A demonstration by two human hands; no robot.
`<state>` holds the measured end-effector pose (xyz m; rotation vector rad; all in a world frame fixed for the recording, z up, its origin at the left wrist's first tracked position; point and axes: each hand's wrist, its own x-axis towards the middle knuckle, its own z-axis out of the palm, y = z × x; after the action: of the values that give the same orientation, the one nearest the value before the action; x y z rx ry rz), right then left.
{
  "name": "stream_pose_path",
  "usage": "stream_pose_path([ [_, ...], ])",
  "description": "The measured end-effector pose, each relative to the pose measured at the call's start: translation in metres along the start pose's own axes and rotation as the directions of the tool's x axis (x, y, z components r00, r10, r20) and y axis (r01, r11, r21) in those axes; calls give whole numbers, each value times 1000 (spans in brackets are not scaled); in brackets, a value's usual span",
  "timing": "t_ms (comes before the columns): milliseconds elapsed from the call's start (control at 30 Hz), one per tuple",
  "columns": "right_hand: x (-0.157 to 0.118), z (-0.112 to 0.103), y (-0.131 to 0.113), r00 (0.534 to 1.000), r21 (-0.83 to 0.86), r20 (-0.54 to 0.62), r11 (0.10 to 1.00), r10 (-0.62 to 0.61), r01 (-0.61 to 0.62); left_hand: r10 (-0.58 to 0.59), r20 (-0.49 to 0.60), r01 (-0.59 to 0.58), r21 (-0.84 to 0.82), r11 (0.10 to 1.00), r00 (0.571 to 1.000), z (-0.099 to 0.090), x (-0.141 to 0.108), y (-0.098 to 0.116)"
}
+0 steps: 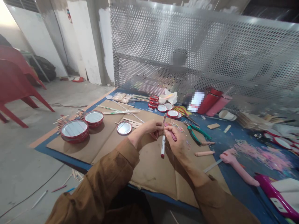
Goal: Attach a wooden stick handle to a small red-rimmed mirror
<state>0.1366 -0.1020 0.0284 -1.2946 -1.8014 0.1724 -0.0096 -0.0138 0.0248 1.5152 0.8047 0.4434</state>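
Your left hand (154,128) — fingers pinching thin strip (164,118) | right hand (177,141) — fingers closed round maroon rod (173,136) | red-ended white marker (163,147), six o'clock from strip, holder unclear; probably light, stiff, smooth: grip mid-barrel

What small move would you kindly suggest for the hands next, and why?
Perhaps steady the thin strip with the left hand, since both hands meet at its lower end and the right hand also grips a purplish object, so seems less free.
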Motion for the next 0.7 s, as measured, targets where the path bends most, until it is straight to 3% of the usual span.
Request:
stream_pose_path([
  [700,2,-3,-2,999,-36,-1,998,-42,42,46,-3,-46,48,998,999,-1,1,-4],
])
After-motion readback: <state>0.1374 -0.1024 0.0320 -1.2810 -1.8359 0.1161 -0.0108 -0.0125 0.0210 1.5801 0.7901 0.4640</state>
